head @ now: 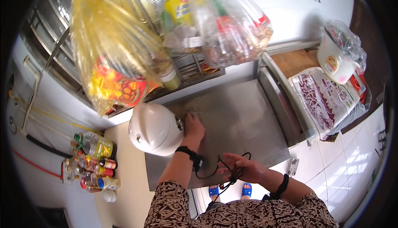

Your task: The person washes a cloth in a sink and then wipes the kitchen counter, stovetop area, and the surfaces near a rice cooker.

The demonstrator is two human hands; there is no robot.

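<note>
A white rounded appliance, likely a rice cooker [155,128], stands on a stainless steel worktop [248,116], its lid shut. Close along its right side, my left hand [194,126] reaches down to the steel with the back of the hand up. The fingertips are blurred, so I cannot tell whether anything is under them. My right hand [238,167] is over the worktop's front edge with its fingers apart. A tied black cable [233,176] hangs across that palm and runs to the black strap [191,158] on my left wrist.
A yellow plastic bag [115,50] and clear bags [230,32] of packaged food hang at head height ahead. Several bottles [99,145] line the left counter [124,172]. On the right, a printed sack [323,97] and a white tub [335,55] rest on a raised surface.
</note>
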